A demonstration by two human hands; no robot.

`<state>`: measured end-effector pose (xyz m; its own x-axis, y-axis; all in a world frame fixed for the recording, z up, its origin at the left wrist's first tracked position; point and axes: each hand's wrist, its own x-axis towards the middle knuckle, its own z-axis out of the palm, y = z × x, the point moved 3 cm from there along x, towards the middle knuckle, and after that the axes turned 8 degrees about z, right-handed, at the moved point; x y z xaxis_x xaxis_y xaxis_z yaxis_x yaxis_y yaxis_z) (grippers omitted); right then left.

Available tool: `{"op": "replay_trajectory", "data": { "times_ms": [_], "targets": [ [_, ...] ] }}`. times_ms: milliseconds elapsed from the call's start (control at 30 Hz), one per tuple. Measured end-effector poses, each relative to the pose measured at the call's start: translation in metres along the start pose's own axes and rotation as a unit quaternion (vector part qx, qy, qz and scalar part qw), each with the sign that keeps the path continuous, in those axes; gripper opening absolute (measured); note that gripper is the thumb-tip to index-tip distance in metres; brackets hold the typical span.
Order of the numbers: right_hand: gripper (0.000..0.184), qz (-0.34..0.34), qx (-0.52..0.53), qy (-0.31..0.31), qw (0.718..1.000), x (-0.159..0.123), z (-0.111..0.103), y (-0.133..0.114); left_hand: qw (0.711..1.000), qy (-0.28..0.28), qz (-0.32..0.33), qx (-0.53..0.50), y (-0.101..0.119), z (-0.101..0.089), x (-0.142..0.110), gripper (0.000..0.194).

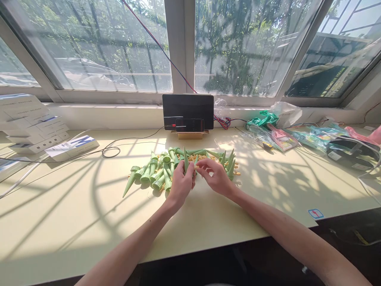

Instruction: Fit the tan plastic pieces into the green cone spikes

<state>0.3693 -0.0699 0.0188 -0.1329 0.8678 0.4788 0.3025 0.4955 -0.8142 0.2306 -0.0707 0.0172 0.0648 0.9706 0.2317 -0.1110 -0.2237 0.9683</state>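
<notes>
My left hand (180,179) is closed around a green plastic spike (186,159) whose pointed tip sticks upward. Beside it, my right hand (214,175) pinches a small tan piece (195,167) between thumb and finger, close to the left fingertips. A pile of hollow green cone-shaped spikes (153,167) lies left of my hands, several with their wide collared ends facing me. More green spikes (230,163) stand or lean just past my right hand. Many small tan pegs (205,157) lie among and behind the spikes, partly hidden by my fingers.
A black tablet (188,105) stands behind the pile, with a phone (189,125) in front of it on a cardboard base (190,136). White boxes (32,123) are stacked at left, near a dark cable (111,150). Plastic-wrapped items (282,137) and a black case (351,153) lie at right.
</notes>
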Motion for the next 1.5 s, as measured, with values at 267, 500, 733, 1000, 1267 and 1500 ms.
{"op": "replay_trajectory", "data": {
  "times_ms": [267,500,733,1000,1267,1500],
  "targets": [
    [0.012,-0.002,0.0,0.004,1.0,-0.0002,0.0,0.0012,1.0,0.005,-0.009,-0.003,0.0001,-0.0011,-0.0004,0.026],
    [0.018,0.009,-0.005,-0.002,1.0,0.0001,-0.0004,0.0002,1.0,0.003,-0.003,0.001,-0.0009,-0.0008,-0.0003,0.027],
    [0.021,0.024,-0.004,-0.01,1.0,0.0003,0.0013,0.0024,1.0,0.006,-0.001,-0.005,-0.0015,-0.0006,-0.001,0.03],
    [0.032,0.043,-0.003,-0.025,0.999,0.0018,0.0022,0.0043,1.0,0.0,-0.01,0.001,0.0013,0.0009,-0.002,0.028],
    [0.042,0.043,-0.026,-0.018,0.999,0.0028,0.0024,0.0069,1.0,-0.006,-0.007,0.002,0.0025,0.0008,-0.0026,0.027],
    [0.036,0.047,0.001,-0.014,0.999,0.0025,0.0012,0.0047,1.0,-0.01,-0.002,0.002,0.0018,0.0014,-0.002,0.028]
  ]
}}
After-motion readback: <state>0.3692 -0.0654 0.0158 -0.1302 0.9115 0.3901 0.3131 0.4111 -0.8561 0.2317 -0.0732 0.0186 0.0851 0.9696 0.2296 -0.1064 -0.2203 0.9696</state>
